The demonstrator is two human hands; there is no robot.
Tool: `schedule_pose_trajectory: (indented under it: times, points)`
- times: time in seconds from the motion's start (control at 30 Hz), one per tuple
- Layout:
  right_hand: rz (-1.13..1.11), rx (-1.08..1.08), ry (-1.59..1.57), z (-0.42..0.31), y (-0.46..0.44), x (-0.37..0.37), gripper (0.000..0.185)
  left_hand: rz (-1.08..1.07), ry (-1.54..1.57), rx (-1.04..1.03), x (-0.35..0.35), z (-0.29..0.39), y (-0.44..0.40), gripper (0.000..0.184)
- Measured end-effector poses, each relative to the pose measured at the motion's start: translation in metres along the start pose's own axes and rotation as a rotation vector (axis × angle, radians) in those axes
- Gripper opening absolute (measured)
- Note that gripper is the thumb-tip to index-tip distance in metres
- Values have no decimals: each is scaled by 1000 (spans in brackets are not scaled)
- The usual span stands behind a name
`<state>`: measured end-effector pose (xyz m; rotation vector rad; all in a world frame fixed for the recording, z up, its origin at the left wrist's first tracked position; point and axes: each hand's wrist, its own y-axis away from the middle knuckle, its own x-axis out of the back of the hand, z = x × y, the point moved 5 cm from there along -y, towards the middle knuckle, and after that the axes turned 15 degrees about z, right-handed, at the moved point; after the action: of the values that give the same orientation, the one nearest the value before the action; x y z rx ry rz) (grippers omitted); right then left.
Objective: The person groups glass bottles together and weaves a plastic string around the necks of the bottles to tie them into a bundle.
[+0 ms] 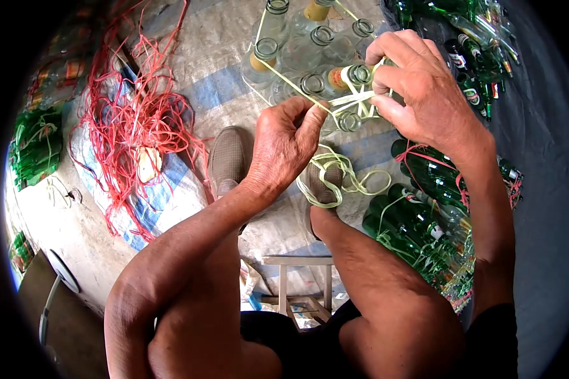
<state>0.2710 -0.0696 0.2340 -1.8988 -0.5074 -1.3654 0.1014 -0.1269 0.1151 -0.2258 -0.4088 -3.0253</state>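
Yellow-green plastic twine (pixel 354 98) stretches around clear glass bottles (pixel 299 54) standing beyond the shoes (pixel 229 155), the left hand (pixel 284 142) pinching a taut strand, the right hand (pixel 423 88) pinching more beside the necks, tangled red twine (pixel 142 120) lying farther left.

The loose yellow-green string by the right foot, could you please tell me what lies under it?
The right shoe and, beside it, the floor sheet show between the loops. Whatever lies directly beneath the loops is covered and cannot be seen.

Makeshift workshop, clear bottles (pixel 305 52), bundled green bottles (pixel 395 218), tangled red twine (pixel 142 120)
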Motion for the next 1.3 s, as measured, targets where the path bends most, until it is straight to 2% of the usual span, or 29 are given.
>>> schedule_pose_trajectory:
  times: [0.1, 0.33, 0.8, 0.93, 1.13, 1.23, 1.3]
  points:
    - [4, -20, -17, 5, 3, -2, 14, 4, 18, 23, -1, 0, 1, 34]
    - [-23, -61, -3, 19, 3, -8, 16, -27, 33, 19, -2, 0, 2, 28]
    - [-35, -119, -117, 38, -3, -23, 5, -22, 70, 46, -5, -5, 5, 24]
    - [-106, -197, -161, 37, -13, -21, 11, -19, 77, 32, -6, -7, 4, 23]
    - [-142, -289, -22, 42, -17, -33, 14, -23, 65, 70, -6, -6, 5, 21]
    - [-140, -251, 31, 39, -19, -33, 14, -19, 42, 8, -4, -4, 3, 19]
    - [-165, -313, -29, 45, -18, -39, 16, -19, 71, -32, -3, -5, 0, 22]
